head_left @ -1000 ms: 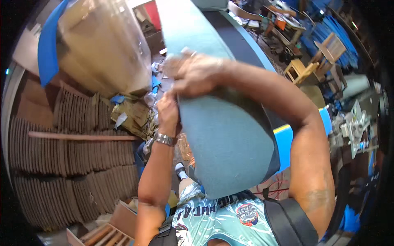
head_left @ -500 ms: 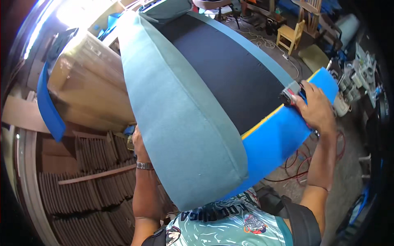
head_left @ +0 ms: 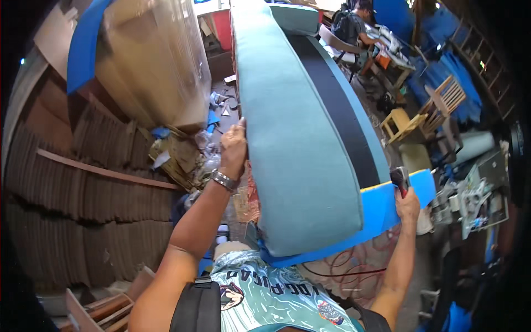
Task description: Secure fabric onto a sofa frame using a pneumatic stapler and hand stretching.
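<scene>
An upholstered sofa (head_left: 298, 138) in grey-teal fabric stretches away in front of me, tipped so that a black lining panel (head_left: 337, 99) faces up. Across its near right end runs a blue foam sheet (head_left: 381, 213) with a yellow edge. In my right hand (head_left: 408, 206) is a staple gun (head_left: 400, 178) with a red handle, its head beside the foam's yellow edge and the fabric's corner. My left hand (head_left: 234, 145), a metal watch on its wrist, presses its curled fingers against the sofa's left side. Some of those fingertips are hidden.
Stacked brown slats (head_left: 121, 205) fill the left. A large wrapped box (head_left: 149, 66) stands behind them, scraps beside it. At the back right another person (head_left: 354, 27) sits at a sewing machine. Wooden chairs (head_left: 404, 124) stand right; a red hose (head_left: 354, 272) crosses the floor.
My view has swung, so the sofa sits farther right and lower. My left hand shows more fully at its side. The staple gun has turned upright near the lining's near right corner.
</scene>
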`<state>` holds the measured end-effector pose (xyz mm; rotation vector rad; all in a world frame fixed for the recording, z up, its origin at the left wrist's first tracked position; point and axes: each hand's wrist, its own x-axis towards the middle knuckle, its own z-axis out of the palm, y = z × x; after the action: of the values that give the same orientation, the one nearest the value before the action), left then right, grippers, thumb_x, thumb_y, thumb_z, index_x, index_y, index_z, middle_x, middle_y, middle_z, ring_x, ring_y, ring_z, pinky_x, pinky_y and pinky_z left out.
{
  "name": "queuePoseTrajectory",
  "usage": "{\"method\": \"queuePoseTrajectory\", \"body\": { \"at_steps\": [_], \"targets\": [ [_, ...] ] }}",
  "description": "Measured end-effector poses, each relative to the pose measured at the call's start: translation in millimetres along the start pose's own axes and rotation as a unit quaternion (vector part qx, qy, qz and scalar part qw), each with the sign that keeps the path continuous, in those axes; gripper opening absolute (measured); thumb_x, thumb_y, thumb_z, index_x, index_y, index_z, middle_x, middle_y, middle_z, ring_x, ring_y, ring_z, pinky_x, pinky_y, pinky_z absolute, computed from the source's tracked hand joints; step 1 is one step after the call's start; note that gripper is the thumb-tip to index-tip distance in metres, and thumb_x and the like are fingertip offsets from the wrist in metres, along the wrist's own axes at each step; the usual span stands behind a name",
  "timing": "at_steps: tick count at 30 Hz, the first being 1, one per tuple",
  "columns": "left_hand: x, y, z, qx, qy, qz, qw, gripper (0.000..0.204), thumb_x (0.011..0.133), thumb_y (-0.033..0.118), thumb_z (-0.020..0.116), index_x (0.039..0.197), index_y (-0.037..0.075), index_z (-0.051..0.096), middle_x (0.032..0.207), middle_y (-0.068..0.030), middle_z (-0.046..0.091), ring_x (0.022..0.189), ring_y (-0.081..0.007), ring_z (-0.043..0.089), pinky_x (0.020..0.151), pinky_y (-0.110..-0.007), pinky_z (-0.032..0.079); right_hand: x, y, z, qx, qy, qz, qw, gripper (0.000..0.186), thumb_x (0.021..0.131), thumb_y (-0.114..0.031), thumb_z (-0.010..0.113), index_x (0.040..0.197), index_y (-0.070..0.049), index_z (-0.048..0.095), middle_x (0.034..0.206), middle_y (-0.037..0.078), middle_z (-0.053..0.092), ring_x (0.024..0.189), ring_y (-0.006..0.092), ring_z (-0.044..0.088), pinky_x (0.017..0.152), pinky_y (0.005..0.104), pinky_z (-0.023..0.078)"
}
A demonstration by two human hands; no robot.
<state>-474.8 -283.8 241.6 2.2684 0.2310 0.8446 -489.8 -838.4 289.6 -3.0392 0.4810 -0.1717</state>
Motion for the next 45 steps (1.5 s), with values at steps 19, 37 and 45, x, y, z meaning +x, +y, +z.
{"method": "queuePoseTrajectory", "body": {
  "at_steps": [19,37,45],
  "targets": [
    [8,-18,-32,-0.649,-0.319,-0.159,0.672,0.025,0.104,0.027,0.064,0.096,0.003,0.065,0.081,-0.0002,0.067,0.074,-0.0052,0.057,0.066,-0.024,0.045,-195,-438,-282,-0.052,-0.102,-0.39,0.914,0.046,0.073,-0.006,0.081,0.117,-0.009,0.07,0.094,0.015,0.076,0.085,0.0325,0.074,0.075,0.0393,0.058],
    [26,-39,-29,-0.632,-0.396,-0.113,0.656,0.027,0.101,0.025,0.063,0.094,-0.001,0.065,0.076,-0.009,0.068,0.072,-0.0152,0.063,0.066,-0.034,0.05,-191,-542,-199,-0.374,-0.174,-0.296,0.862,0.033,0.081,-0.017,0.08,0.108,-0.009,0.063,0.084,0.017,0.071,0.084,0.0397,0.07,0.074,0.0503,0.053],
    [137,-66,-77,-0.666,-0.163,0.017,0.728,0.031,0.105,0.032,0.062,0.102,0.002,0.07,0.082,-0.004,0.07,0.071,-0.0102,0.062,0.063,-0.028,0.049,-236,-531,-168,-0.344,-0.146,-0.23,0.899,0.028,0.087,-0.02,0.073,0.106,-0.005,0.058,0.078,0.018,0.07,0.079,0.0384,0.072,0.067,0.052,0.055]
  ]
}}
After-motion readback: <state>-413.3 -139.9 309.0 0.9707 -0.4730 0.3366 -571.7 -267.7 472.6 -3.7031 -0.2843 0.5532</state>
